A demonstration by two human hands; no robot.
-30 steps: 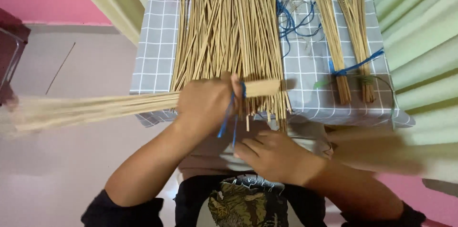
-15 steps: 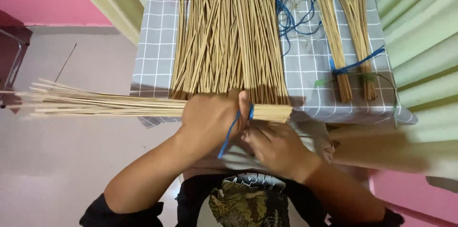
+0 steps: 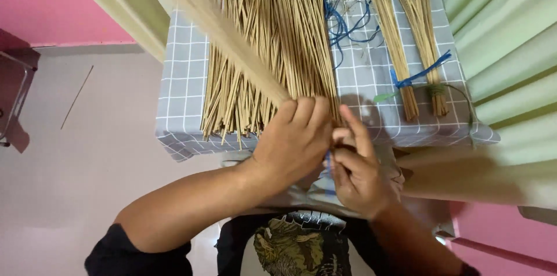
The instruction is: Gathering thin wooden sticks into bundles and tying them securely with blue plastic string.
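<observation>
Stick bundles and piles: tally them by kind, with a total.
Bundle held in the left hand, blurred in motion: 1
Tied bundles lying on the checked cloth, blue tie and green tie: 2
Loose pile of sticks: 1
Total: 4

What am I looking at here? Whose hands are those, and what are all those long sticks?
The camera sits on a person's head and looks down, so you see that person's own two hands. The left hand grips a bundle of thin tan sticks, blurred and pointing up to the left. The right hand pinches a blue string at the bundle's end. On the grey checked cloth lie a big loose pile of sticks, tangled blue string and two tied bundles.
</observation>
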